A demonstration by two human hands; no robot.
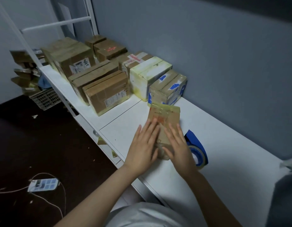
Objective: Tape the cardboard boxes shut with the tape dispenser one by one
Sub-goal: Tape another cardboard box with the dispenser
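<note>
The white desk (pixel 223 145) carries everything we work on, and the small cardboard box (pixel 165 114) sits on it in front of us. Beyond that box, toward the far end of the desk, stands a crowd of taped cardboard boxes (pixel 107 90). The closest of them, a box with blue patches (pixel 168 88), is just behind the small box and nearly touching it. Far to the left of the small box and down on the dark floor is a slatted plastic basket (pixel 45 99).

Our left hand (pixel 142 145) lies flat on the small box's left side, fingers straight and a little spread, gripping nothing. Our right hand (pixel 179 148) lies flat on the box's right side the same way, fingers (pixel 174 130) straight and slightly apart. The strip of box top between the two hands stays visible, and its taped far end pokes out past our fingertips.

The blue tape dispenser (pixel 196 145) rests on the desk just right of the small box, beside our right hand, unheld. Well to the box's left, on the floor, lies a phone (pixel 43 185) with a cable.
</note>
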